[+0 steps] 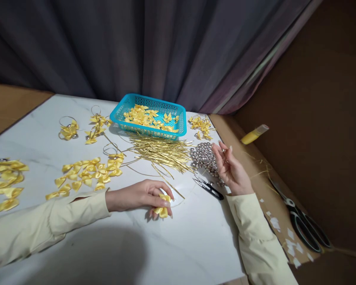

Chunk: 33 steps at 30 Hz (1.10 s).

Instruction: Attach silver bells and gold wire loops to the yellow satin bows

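My left hand [145, 196] pinches a yellow satin bow [163, 208] between thumb and fingers, low over the white table. A thin gold wire tie [178, 203] curves out to the right from the bow. My right hand [233, 170] is raised at the edge of a pile of small silver bells [202, 155], palm partly turned up. Its fingertips are drawn together around a tiny shiny piece that looks like one of the bells. Just below the pile lie black-handled thread snips [209, 187]. A bundle of gold wire ties [163, 152] spreads between the two hands.
A blue plastic basket [148, 132] of yellow bows stands at the back. Loose bows [87, 174] lie left of centre. Bows with wire loops and bells [68, 130] sit in groups. On cardboard at the right are large scissors [302, 223] and a yellow tube [254, 134].
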Available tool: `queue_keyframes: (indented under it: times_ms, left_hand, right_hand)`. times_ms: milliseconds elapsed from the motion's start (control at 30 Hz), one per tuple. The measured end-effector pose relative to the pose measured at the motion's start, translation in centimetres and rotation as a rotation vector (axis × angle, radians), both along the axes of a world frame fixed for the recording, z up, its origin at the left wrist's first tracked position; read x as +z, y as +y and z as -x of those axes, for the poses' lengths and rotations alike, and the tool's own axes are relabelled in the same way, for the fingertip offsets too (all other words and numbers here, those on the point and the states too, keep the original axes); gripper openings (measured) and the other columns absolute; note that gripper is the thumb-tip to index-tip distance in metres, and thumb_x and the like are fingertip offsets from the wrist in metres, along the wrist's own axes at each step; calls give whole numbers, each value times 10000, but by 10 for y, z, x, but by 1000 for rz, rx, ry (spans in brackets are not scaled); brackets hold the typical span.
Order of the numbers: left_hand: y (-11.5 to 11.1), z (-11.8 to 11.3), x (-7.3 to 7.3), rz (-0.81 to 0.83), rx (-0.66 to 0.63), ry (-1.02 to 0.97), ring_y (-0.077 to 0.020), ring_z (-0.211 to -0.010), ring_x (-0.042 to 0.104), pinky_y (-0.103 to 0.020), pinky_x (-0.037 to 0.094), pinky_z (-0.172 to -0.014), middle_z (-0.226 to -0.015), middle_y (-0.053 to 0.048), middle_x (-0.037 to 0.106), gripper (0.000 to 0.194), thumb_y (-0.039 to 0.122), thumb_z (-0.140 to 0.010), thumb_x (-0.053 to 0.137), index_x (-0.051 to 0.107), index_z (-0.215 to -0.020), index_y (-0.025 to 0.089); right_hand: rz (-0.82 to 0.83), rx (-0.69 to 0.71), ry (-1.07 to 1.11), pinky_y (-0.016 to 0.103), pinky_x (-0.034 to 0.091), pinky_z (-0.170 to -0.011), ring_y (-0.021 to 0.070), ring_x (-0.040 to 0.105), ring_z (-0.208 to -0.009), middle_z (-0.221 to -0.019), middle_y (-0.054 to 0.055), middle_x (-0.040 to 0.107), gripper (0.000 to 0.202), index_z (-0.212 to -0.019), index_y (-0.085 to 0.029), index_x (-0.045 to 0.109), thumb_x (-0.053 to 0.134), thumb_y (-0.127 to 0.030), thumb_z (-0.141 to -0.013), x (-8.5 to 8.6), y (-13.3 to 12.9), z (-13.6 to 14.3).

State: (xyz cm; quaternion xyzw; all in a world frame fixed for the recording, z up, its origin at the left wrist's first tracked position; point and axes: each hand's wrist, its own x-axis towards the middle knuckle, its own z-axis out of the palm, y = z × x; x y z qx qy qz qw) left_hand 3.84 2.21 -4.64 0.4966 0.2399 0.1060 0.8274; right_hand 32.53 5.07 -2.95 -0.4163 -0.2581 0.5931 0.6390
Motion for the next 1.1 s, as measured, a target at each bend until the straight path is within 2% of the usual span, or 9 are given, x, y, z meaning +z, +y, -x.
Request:
queue_keyframes:
  times_ms: [233, 333, 400, 567, 633, 700, 833, 1000, 1100]
  left_hand:
    - [0, 1, -1, 2, -3, -3, -95, -527, 568, -200, 404, -457, -858, -119, 722, 272, 303, -808, 656, 545, -984, 128]
    - [0, 1, 0, 3, -3, -1, -96, -523, 570, -200, 408, -458, -865, -120, 725, 279, 315, -804, 660, 547, -980, 130]
    - [1, 0, 0, 3, 0, 2, -98, -521, 572, -202, 411, -458, -862, -117, 726, 289, 327, -798, 667, 548, -975, 132]
    - [1, 1, -1, 0, -1, 5, -105, -537, 584, -208, 425, -468, -871, -118, 724, 297, 337, -798, 666, 551, -985, 137]
    - [1, 1, -2, 1, -2, 2, -102, -530, 580, -210, 433, -473, -868, -115, 724, 297, 339, -799, 667, 551, -985, 138]
    - [1, 2, -2, 6, 1, 7, -98, -521, 572, -213, 445, -482, -862, -114, 724, 298, 341, -796, 670, 551, -977, 136]
    - [1, 1, 0, 13, 6, 6, -97, -524, 567, -217, 457, -494, -858, -117, 723, 289, 330, -801, 668, 550, -973, 130]
    - [1, 0, -1, 7, 4, 1, -105, -534, 572, -218, 444, -486, -861, -115, 723, 284, 334, -806, 665, 555, -976, 135]
    - [2, 1, -2, 13, 1, -5, -100, -530, 570, -222, 455, -502, -865, -114, 725, 271, 322, -811, 661, 557, -979, 138]
  right_hand:
    - [19, 22, 14, 90, 542, -805, 111, 649, -1021, -934, 14, 729, 107, -919, -216, 683, 660, -210, -815, -7, 2, -5]
    - [49, 22, 43, 71, 531, -802, 86, 658, -991, -924, 6, 727, 68, -883, -208, 680, 625, -209, -844, -14, 5, -7]
    - [71, 14, 63, 66, 527, -803, 70, 664, -968, -896, 4, 726, 114, -841, -199, 671, 566, -190, -882, -18, 7, -8]
    - [104, 33, 85, 198, 557, -846, 131, 623, -1074, -996, 76, 704, 215, -877, -166, 642, 431, -163, -916, -21, 8, -5]
    - [110, 57, 90, 256, 546, -890, 173, 592, -1127, -1058, 122, 683, 234, -920, -129, 635, 409, -104, -862, -16, 6, -1]
    - [109, 78, 96, 286, 524, -933, 198, 569, -1158, -1104, 147, 662, 316, -962, -100, 629, 411, -22, -746, -10, 3, 2]
    - [46, 143, 56, 319, 460, -1016, 188, 551, -1179, -1113, 110, 664, 607, -1043, -122, 625, 400, 49, -506, -5, -2, 6]
    - [8, 210, -64, 244, 342, -1106, 177, 492, -1240, -1165, 58, 655, 588, -1002, -139, 684, 454, 89, -512, -5, -6, 10]
    - [36, 251, -76, 183, 375, -1068, 196, 448, -1276, -1219, 85, 624, 574, -995, -113, 698, 513, 109, -500, -2, -8, 13]
